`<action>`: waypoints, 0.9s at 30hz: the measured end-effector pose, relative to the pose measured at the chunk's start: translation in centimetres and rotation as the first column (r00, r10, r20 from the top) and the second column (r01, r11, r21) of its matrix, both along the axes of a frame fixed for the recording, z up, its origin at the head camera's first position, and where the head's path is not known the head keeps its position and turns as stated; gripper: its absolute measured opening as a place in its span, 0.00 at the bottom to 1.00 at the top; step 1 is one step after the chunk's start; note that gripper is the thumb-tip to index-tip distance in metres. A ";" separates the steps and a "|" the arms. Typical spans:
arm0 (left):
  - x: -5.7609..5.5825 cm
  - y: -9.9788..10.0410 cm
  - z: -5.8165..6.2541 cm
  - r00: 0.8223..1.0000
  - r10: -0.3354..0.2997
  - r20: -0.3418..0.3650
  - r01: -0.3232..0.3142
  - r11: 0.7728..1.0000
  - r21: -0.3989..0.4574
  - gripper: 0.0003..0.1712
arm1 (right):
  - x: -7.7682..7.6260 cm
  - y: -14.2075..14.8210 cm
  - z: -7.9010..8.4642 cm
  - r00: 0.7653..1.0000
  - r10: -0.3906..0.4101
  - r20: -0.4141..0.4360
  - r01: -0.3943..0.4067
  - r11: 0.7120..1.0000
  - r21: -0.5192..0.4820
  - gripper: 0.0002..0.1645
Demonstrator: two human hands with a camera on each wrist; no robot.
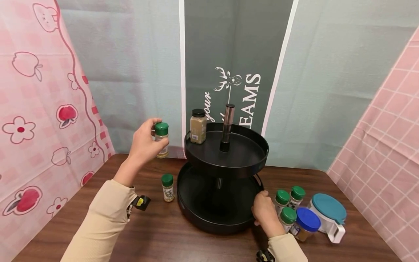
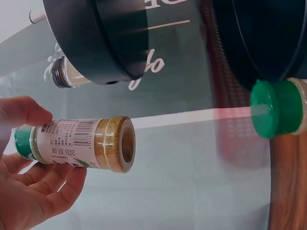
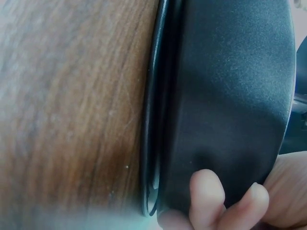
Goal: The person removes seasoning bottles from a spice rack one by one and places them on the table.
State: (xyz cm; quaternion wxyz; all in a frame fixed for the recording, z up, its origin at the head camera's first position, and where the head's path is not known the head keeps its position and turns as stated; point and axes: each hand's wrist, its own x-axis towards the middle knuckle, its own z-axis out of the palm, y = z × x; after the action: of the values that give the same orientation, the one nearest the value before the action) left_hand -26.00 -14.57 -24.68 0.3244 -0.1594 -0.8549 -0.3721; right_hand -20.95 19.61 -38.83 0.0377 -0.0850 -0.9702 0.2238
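Observation:
My left hand point(image 1: 145, 142) holds a green-capped spice jar point(image 1: 162, 140) in the air, left of the black two-tier tray point(image 1: 226, 227). In the left wrist view the spice jar point(image 2: 72, 143) lies sideways between thumb and fingers, its barcode label and yellowish contents showing. My right hand point(image 1: 266, 211) grips the right side of the lower tier. In the right wrist view, fingers point(image 3: 206, 194) curl against that tier's outer wall. A black-capped bottle of tan powder point(image 1: 198, 127) stands on the upper tier, at its left. Another green-capped spice jar point(image 1: 168, 189) stands on the table beside the lower tier.
Right of my right hand, several green-capped jars point(image 1: 297, 194) stand close together with a blue-lidded jar point(image 1: 307, 222) and a teal-lidded container point(image 1: 327, 211) with a white handle. A metallic post point(image 1: 228, 123) rises from the upper tier. Patterned cloths surround the wooden table point(image 1: 144, 233).

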 end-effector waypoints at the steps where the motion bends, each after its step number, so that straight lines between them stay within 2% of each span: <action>1: 0.0 -0.1 -0.1 1.000 0.000 0.011 0.000 1.000 -0.001 0.31 | 0.0 0.0 0.0 1.000 -0.002 -0.001 0.002 1.000 -0.001 0.28; 9: -0.3 -1.1 -1.0 0.997 0.003 0.081 -0.001 1.000 -0.030 0.32 | 0.0 0.0 0.0 1.000 0.005 -0.004 -0.005 1.000 0.018 0.29; 14: -0.4 -1.6 -1.7 0.995 0.000 0.096 0.006 0.998 -0.062 0.31 | -0.1 0.0 0.0 1.000 0.005 -0.004 -0.005 1.000 0.028 0.32; 27: -0.4 -2.5 -3.1 0.990 0.013 0.144 0.002 0.995 -0.100 0.30 | 0.0 0.0 0.0 1.000 0.004 -0.009 -0.004 1.000 0.022 0.28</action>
State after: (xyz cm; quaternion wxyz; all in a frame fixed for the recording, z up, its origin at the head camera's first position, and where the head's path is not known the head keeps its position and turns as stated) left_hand -26.43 -17.05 -27.74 0.2544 -0.1457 -0.8941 -0.3385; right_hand -20.99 19.58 -38.84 0.0426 -0.0817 -0.9726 0.2135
